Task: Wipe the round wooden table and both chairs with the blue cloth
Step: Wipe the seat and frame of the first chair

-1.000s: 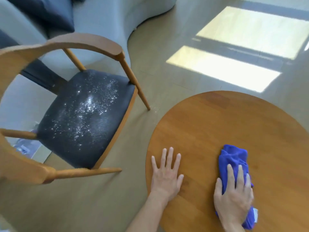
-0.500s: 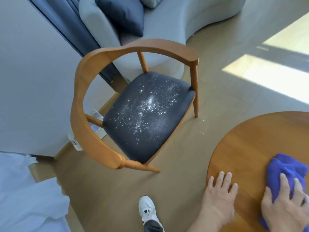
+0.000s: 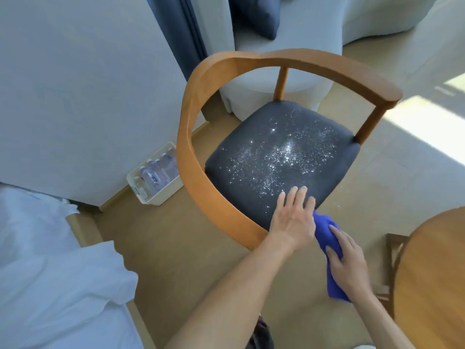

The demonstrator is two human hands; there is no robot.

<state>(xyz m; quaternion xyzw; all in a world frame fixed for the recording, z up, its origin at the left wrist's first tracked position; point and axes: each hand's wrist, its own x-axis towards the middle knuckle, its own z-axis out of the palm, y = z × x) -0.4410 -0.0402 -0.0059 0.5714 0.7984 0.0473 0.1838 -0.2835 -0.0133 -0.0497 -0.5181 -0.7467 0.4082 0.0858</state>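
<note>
My right hand [image 3: 348,263] pinches the blue cloth [image 3: 327,231], left hand [image 3: 293,217] spread on the chair seat [image 3: 281,157], whose white specks [image 3: 284,152] remain unwiped.

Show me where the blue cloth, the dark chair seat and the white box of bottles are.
blue cloth [image 3: 324,229]: head view, upper folded part.
dark chair seat [image 3: 281,157]: head view, speckled middle.
white box of bottles [image 3: 161,196]: head view, front wall.

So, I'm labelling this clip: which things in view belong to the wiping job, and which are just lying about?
Job:
blue cloth
chair
round wooden table
left hand
right hand

Lying about:
bin of bottles
sofa
dark cushion
white bedding
</note>
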